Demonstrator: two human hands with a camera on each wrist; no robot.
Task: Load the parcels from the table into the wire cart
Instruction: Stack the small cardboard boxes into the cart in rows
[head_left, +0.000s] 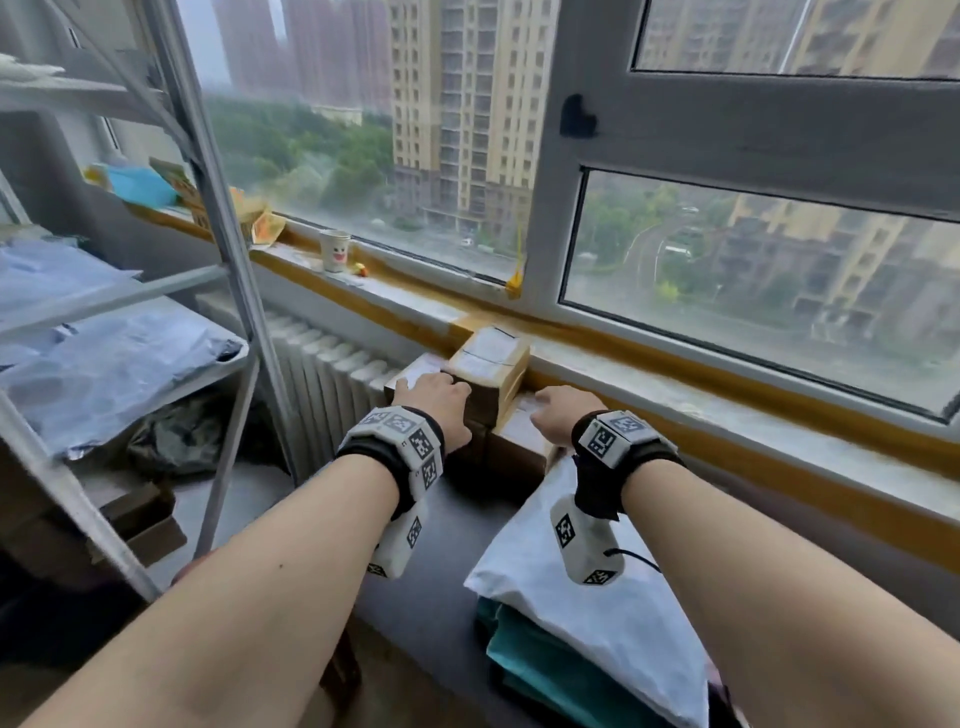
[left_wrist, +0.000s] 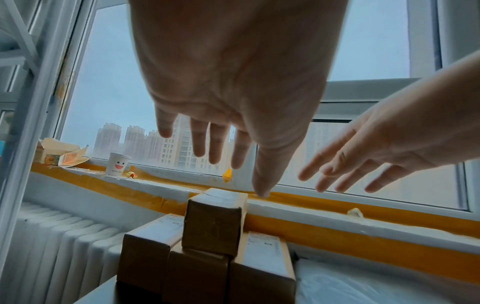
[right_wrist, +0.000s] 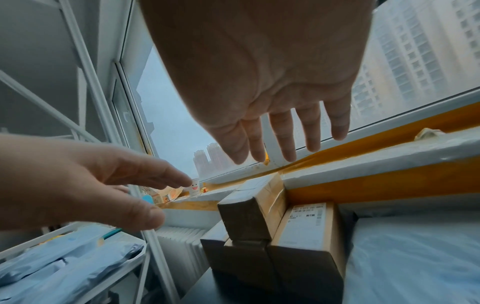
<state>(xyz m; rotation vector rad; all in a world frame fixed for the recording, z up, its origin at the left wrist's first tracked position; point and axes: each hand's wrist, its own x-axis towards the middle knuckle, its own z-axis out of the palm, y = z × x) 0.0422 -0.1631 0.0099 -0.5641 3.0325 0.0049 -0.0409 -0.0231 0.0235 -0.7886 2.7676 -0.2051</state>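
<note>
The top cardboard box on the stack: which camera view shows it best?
The left wrist view: the top cardboard box sits unobstructed, its front face and labelled top both visible. The right wrist view shows its dark end and taped side at an angle. In the head view the left hand partly covers it.

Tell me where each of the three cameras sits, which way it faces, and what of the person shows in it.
Head: worn on the head, looking forward and down at the stacked cardboard boxes under the window; both forearms, left hand and right hand show.
Left wrist: under the left palm, facing along its straight fingers toward the boxes; the right hand enters at the right.
Right wrist: under the right palm, facing along its fingers; the left hand enters at the left.
Shared: all three show the top box and the smiley paper cup on the sill.
</note>
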